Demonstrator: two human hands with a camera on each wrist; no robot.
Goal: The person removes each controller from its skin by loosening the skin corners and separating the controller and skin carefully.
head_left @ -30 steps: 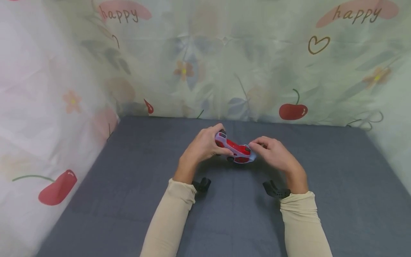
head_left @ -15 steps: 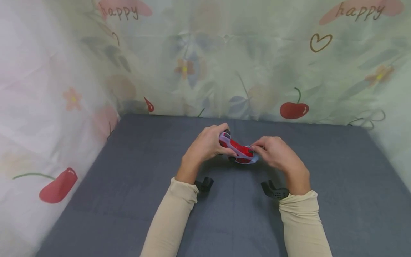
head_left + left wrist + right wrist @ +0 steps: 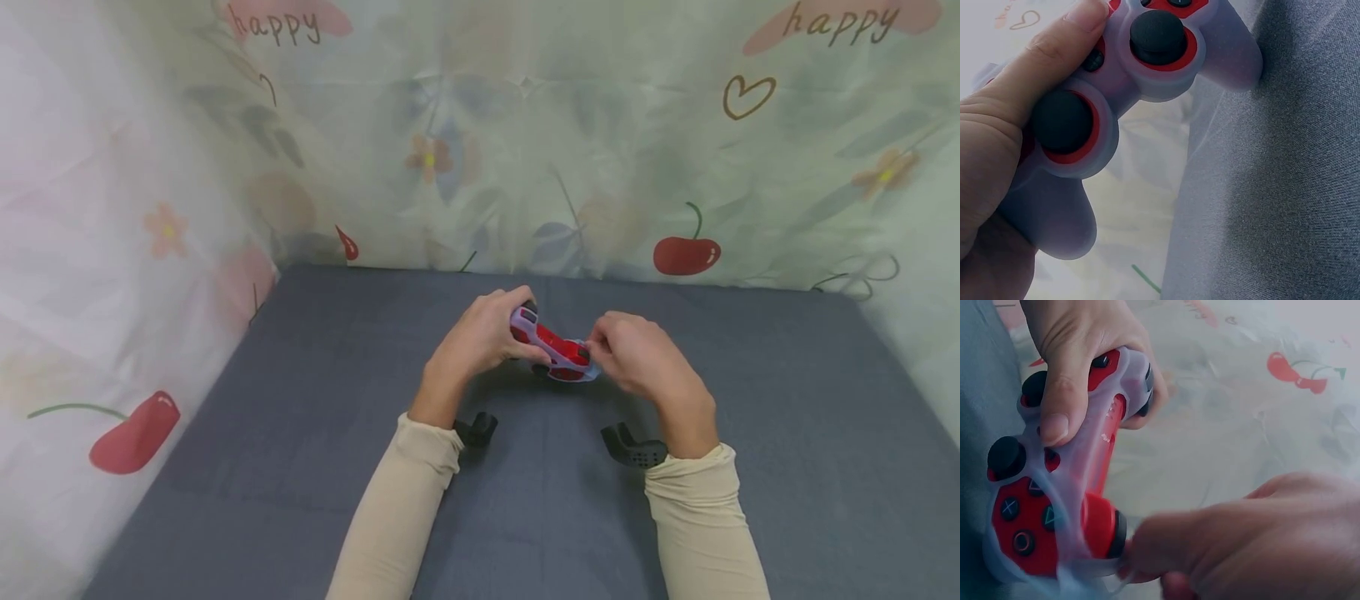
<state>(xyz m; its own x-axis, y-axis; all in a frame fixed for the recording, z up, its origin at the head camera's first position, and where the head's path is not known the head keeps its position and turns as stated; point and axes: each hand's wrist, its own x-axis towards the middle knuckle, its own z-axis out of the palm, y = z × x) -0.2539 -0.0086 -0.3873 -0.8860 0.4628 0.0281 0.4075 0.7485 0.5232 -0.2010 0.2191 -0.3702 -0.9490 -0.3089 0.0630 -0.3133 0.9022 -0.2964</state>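
A red game controller in a translucent lilac silicone sleeve is held above the grey cloth surface. My left hand grips its left handle, thumb lying across the face by the black sticks. My right hand pinches the sleeve's edge at the controller's right end, where the lilac skin is stretched off the red shell. In the left wrist view the controller fills the frame with my thumb on it.
Flowery, cherry-printed sheets hang behind and to the left. Black wrist camera mounts stick out under both beige sleeves. The grey cloth runs wide on both sides.
My right hand has shifted a little up and left along the controller's right end, pulling at the sleeve. The left hand keeps its grip, barely moved.
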